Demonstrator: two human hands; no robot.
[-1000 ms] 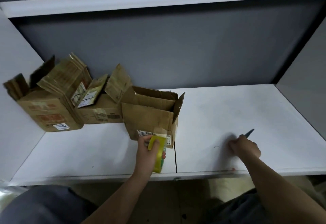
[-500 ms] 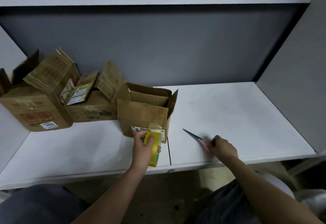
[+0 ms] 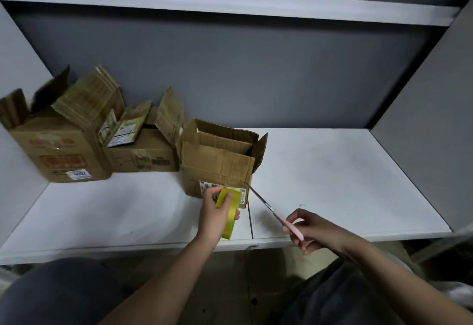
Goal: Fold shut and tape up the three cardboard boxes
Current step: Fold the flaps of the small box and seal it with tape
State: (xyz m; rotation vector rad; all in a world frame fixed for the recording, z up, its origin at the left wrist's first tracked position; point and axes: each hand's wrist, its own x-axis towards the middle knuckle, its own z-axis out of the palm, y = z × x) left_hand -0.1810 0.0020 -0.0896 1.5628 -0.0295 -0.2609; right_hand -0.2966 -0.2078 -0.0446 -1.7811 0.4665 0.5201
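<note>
Three open cardboard boxes stand on the white shelf (image 3: 332, 184): a tall one (image 3: 58, 155) at far left, a lower one (image 3: 140, 155) in the middle, and a nearer one (image 3: 217, 168) with its flaps up. My left hand (image 3: 215, 214) grips a yellow tape roll (image 3: 229, 212) against the near box's front lower corner. My right hand (image 3: 317, 230) holds pink-handled scissors (image 3: 273, 214), whose tip points at the near box's right front corner beside the tape.
A grey back wall and grey side panels enclose the shelf, with another white shelf (image 3: 230, 4) overhead. The shelf surface has a seam (image 3: 250, 222) near the front middle. My dark-clothed legs show below the front edge.
My right hand has lifted the scissors from the right part of the shelf and swung them left, so the tip now reaches the near box's corner. My left hand stays on the tape.
</note>
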